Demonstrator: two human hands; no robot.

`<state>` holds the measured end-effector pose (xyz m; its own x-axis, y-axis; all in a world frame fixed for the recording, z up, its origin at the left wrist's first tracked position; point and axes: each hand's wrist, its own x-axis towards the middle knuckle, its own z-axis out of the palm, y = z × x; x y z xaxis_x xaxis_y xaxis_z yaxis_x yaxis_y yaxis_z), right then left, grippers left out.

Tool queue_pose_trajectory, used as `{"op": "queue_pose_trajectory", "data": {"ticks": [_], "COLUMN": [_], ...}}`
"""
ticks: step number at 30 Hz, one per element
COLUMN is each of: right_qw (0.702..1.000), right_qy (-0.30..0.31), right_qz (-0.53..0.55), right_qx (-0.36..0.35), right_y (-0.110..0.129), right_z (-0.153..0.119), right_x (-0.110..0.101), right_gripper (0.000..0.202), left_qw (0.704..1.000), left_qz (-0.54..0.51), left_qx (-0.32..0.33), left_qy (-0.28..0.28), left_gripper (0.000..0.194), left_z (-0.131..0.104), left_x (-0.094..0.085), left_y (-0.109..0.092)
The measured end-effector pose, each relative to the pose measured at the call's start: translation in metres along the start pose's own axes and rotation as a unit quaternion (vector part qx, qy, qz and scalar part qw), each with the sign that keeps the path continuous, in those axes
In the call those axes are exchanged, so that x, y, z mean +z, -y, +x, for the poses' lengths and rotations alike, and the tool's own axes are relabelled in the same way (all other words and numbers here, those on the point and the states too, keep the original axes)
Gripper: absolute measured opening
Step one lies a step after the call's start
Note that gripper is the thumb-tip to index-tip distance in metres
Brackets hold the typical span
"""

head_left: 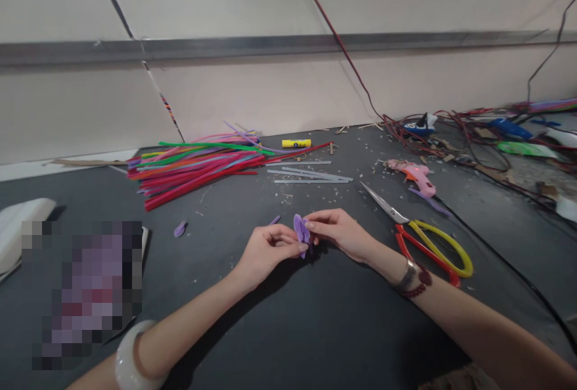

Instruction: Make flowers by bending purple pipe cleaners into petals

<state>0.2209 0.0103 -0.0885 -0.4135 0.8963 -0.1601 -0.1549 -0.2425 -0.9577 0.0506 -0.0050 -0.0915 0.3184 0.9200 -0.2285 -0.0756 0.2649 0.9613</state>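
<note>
Between the fingertips of both hands is a purple pipe cleaner piece (299, 228), bent into petal-like loops. My left hand (270, 252) pinches its lower left side, thumb and fingers pressed together. On its right side, my right hand (339, 232) grips it between thumb and fingers. Just behind the left fingers, a bit of purple pipe cleaner (274, 220) pokes out. A separate small purple loop (180, 229) lies on the dark table to the left of my hands.
A bundle of coloured pipe cleaners (198, 167) lies at the back left. Clear glue sticks (311, 176) and a yellow tube (296, 143) sit behind my hands. To the right are scissors (406, 219), a pink glue gun (417, 176) with its cord, and tangled cables (455, 131).
</note>
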Motion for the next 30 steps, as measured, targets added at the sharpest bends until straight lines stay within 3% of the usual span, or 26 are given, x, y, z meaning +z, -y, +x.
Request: {"op": "queue_pose_trajectory", "data": {"ticks": [18,30], "right_qw": [0.998,0.996], "right_qy": [-0.03,-0.035], "right_qz": [0.003,-0.02], "right_qx": [-0.05,-0.074], "right_y": [0.0,0.003], "right_z": [-0.005,-0.007], "right_x": [0.007,0.008], "right_gripper": [0.014,0.017], "left_qw": [0.996,0.993], "left_qz": [-0.011,-0.047], "left_qx": [-0.064,-0.08], "left_qy": [0.063,0.068], "left_gripper": [0.016,0.016], "left_z": [-0.001,-0.001], "left_x": [-0.001,-0.002], "left_y": [-0.003,-0.004]}}
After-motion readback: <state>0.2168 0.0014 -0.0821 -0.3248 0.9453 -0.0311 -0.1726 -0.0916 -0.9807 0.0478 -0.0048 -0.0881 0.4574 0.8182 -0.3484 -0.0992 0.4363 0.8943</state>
